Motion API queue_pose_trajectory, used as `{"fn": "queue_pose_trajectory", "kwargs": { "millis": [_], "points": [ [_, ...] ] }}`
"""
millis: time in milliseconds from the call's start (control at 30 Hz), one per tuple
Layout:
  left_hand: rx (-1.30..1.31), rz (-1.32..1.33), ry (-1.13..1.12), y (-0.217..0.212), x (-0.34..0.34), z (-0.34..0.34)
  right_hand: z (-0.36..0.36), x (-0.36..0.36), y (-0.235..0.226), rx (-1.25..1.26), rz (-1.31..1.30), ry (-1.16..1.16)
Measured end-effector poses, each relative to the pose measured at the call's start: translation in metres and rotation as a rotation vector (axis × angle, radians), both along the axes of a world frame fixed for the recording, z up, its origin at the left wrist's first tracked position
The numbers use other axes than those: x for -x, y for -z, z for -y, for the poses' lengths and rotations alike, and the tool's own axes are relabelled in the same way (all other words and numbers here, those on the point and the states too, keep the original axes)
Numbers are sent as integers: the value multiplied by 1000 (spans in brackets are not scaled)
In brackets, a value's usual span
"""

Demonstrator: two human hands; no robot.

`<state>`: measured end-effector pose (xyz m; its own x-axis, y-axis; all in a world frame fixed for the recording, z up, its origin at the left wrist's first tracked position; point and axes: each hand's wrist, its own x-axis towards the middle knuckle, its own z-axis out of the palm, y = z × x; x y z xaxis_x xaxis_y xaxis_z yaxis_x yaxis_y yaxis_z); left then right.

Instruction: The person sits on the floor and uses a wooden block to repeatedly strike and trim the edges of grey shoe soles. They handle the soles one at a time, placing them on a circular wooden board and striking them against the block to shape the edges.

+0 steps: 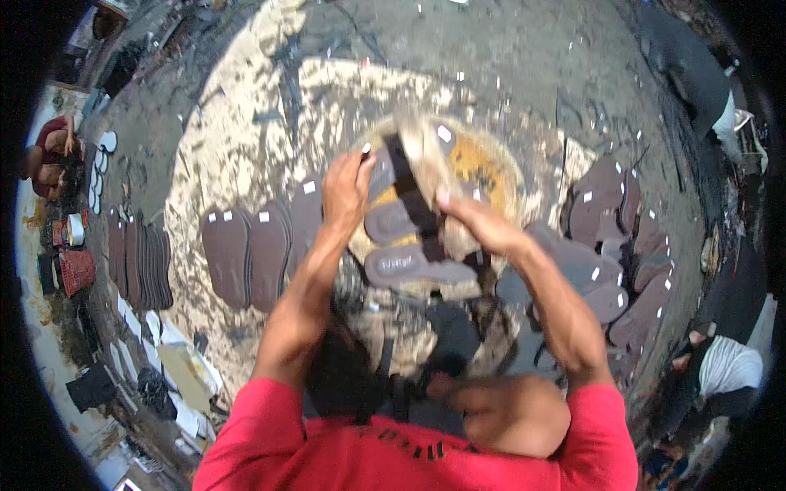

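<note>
A blurred tan piece (423, 155) is gripped by the right hand (485, 223) over a round yellow board (489, 160); the left hand (347, 188) is curled nearby, whether around anything cannot be told. Grey insoles (388, 222) are spread on the board, flanked by rowed dark soles (228, 258) at left and overlapping brown soles (596, 204) at right.

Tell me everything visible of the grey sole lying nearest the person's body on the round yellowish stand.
The grey sole is long and smooth-looking, perhaps foam or rubber, with a rounded left end bearing an oval mark with pale lettering. It lies apparently flat, roughly left to right, across the near part of the round stand. A dark strip meets its far edge; whether they are joined is unclear. Neither hand visibly touches it. Blur obscures detail toward its right end.
</note>
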<state>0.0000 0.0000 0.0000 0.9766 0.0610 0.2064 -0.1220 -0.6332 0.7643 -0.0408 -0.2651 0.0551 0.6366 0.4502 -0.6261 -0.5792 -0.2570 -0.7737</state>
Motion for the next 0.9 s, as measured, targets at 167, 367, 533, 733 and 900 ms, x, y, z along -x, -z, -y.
{"fn": "queue_pose_trajectory", "kwargs": {
  "millis": [167, 367, 533, 733, 900],
  "points": [
    [705, -62, -156, -11, 0, 3, 10, 13, 48, 28, -44, 3],
    [403, -233, -96, -9, 22, 18, -5, 21, 1, 0, 9, 142],
    [224, -148, -43, -11, 24, 20, 7, 6, -91, -112, 195, 201],
    [13, 142, 68, 4, 30, 18, -13, 38, -105, -364, 874, 584],
    [-194, 312, 144, 7, 17, 16, -3, 34, -3, -39, 285, -18]
  ]
}}
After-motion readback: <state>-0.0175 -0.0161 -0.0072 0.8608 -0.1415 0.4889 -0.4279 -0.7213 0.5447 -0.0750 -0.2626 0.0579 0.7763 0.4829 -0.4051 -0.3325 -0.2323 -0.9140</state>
